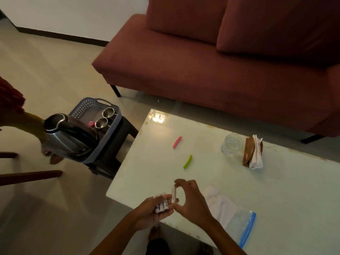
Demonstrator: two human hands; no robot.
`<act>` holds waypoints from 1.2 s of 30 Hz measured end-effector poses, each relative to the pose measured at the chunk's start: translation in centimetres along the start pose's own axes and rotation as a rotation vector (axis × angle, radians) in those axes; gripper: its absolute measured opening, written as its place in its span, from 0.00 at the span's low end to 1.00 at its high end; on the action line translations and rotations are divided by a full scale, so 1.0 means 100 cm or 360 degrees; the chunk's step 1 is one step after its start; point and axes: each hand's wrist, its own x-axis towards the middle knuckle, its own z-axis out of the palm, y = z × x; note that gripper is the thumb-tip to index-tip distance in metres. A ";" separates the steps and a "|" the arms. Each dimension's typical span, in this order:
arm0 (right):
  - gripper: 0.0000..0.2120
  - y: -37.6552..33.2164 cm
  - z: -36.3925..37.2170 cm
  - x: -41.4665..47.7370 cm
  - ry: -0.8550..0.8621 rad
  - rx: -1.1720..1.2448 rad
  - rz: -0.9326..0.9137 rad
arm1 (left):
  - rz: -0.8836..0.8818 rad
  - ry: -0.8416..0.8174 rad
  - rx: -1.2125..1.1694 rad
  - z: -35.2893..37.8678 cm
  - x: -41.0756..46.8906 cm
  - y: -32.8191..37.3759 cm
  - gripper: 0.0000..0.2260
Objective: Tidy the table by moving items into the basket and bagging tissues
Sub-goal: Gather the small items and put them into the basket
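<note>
Lower centre: the right hand (pixel 191 201) pinches one white stick sachet (pixel 173 195) upright, its grip narrow between thumb and fingertips. Just beside it, the left hand (pixel 149 212) lies palm up, its grip wide, with a bundle of sachets (pixel 161 206) resting across the nearly straight fingers. Both hands hover over the near left corner of the pale desk (pixel 276 190).

Lower right: loose white tissues (pixel 220 205) lie on the desk, touching a clear zip bag (pixel 241 225) with a blue seal.

Centre: a green clip (pixel 188 161) and a pink clip (pixel 177 142) lie apart.

Right: a glass jar (pixel 231 145) stands beside a brown holder (pixel 248 151) with napkins.

Left: a lattice basket (pixel 86 105) on a dark stool (pixel 125 127) holds two steel cups (pixel 108 112); a kettle (pixel 68 137), held by another person, sits at its near edge.

Top: a red sofa (pixel 202 70).
</note>
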 end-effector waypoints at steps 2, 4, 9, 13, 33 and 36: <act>0.32 -0.025 -0.021 -0.019 -0.0145 0.0085 -0.0062 | 0.0011 -0.0090 -0.0028 0.017 -0.032 0.000 0.13; 0.32 -0.044 -0.038 -0.033 -0.0238 0.0108 -0.0111 | 0.0043 -0.0129 -0.0061 0.032 -0.061 -0.003 0.12; 0.33 -0.075 -0.074 -0.069 -0.0324 0.0101 -0.0139 | 0.0172 -0.0162 -0.0126 0.061 -0.111 -0.020 0.11; 0.34 -0.083 -0.100 -0.095 -0.0368 0.0114 -0.0205 | 0.0298 -0.0196 -0.0025 0.086 -0.137 -0.038 0.09; 0.09 -0.194 -0.073 -0.050 -0.0860 -0.0117 -0.0089 | 0.0130 -0.0602 0.0200 0.003 -0.198 -0.006 0.15; 0.09 -0.230 -0.046 -0.029 -0.0852 -0.0122 -0.0051 | 0.0074 -0.0651 0.0115 -0.033 -0.214 0.022 0.20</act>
